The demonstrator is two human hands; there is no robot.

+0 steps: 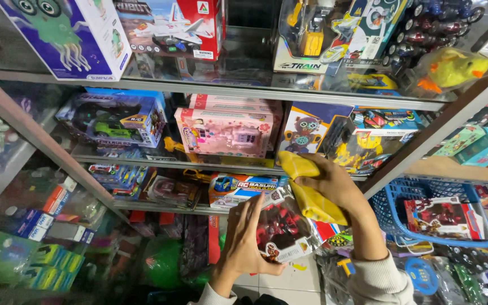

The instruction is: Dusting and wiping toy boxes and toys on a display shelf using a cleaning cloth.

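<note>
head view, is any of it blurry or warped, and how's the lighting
Head view: the left edge is smeared, the green boxes soft; the shelf rails bow outward, wide-lens distortion; even indoor light with soft glare on the glass shelf up top; the left hand, right hand and yellow cloth are fairly sharp.

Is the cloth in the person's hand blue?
No, the cloth gripped in the right hand is yellow, held up in front of the toy shelves.
</note>
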